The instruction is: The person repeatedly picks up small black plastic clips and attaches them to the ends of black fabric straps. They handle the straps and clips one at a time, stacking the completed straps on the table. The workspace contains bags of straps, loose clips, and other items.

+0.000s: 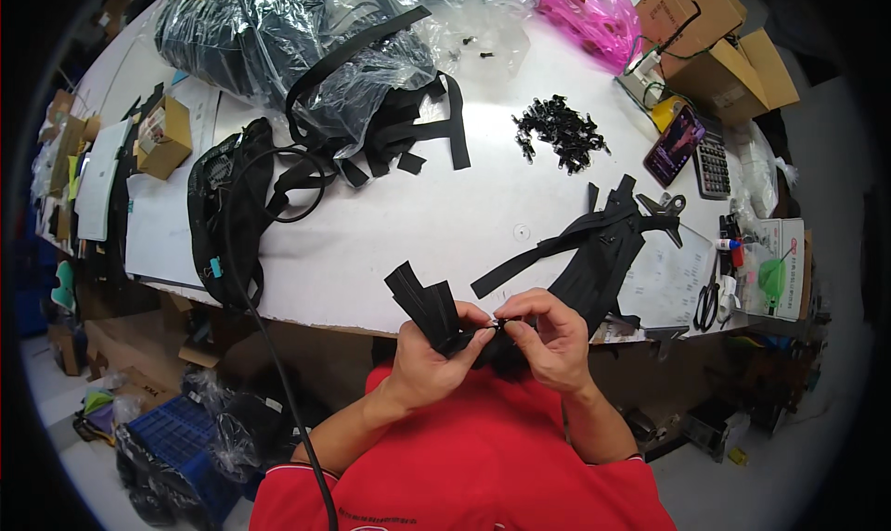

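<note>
At the table's front edge my left hand [429, 362] is closed round black zipper tape [422, 306], whose folded ends stick up above the fingers. My right hand [555, 342] meets it fingertip to fingertip, pinching a small dark zipper slider [499, 325] at the tape's end; the fingers partly cover it. More black tape hangs below both hands. Beyond my right hand lies a bundle of long black zipper tapes [603, 252], reaching over the table edge. Farther back is a loose pile of small black zipper sliders [561, 134].
A clear plastic bag of dark material [269, 44] fills the back left, with black strap pieces beside it. A black mesh pouch [223, 215] and a black cable [269, 345] lie left. Phone [675, 148], calculator [712, 167], scissors [707, 304] and cardboard box [742, 76] stand right.
</note>
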Motion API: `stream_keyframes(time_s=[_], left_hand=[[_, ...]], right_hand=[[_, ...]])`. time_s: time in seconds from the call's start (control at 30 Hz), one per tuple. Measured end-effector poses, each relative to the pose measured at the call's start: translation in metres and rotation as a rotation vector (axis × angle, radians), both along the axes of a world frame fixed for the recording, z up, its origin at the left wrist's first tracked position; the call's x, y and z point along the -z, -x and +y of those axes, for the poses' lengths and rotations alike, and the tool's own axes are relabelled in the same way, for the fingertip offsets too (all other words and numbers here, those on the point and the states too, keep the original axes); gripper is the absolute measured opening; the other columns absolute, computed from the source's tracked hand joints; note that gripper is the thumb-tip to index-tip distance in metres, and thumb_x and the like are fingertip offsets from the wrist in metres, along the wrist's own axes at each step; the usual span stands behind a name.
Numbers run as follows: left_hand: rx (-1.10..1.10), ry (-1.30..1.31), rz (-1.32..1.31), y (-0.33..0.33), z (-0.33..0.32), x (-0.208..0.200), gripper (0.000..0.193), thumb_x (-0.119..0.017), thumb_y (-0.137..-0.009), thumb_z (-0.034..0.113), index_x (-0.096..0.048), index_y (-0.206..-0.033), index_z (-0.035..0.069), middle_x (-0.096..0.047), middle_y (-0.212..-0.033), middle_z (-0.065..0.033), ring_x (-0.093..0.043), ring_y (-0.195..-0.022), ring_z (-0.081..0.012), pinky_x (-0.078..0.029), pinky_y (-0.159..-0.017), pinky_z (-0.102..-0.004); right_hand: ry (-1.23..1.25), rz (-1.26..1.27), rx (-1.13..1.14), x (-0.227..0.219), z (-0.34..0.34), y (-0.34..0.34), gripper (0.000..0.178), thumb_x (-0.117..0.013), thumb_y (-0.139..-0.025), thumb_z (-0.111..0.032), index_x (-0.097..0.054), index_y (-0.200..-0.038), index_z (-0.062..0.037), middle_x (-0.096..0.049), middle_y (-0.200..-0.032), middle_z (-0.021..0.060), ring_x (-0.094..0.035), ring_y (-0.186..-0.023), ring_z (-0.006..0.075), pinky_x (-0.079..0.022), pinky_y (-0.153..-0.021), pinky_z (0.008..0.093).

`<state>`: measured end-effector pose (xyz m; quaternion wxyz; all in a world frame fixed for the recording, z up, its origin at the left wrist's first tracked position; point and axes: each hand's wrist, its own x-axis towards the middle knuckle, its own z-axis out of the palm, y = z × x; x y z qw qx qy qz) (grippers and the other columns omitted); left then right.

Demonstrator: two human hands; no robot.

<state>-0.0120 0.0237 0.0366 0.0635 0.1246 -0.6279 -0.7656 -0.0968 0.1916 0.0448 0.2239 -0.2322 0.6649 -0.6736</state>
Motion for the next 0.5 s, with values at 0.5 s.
stream_keyframes(time_s=[0.5], left_hand=[[0.019,0.02,-0.014,0.0001,-0.0019,0.0027,0.015,-0.071,-0.088,0.002,-0.065,-0.101,-0.001,-0.069,-0.086,-0.0073,-0.064,-0.078,-0.0115,-0.051,-0.07,-0.0264]], right_hand=[[-0.032,0.002,-0.025,-0.0035,0.0002,0.0019,0.015,-0.062,-0.089,0.008,-0.063,-0.103,0.0034,-0.066,-0.103,0.0127,-0.061,-0.092,0.0184,-0.049,-0.081,0.0281]])
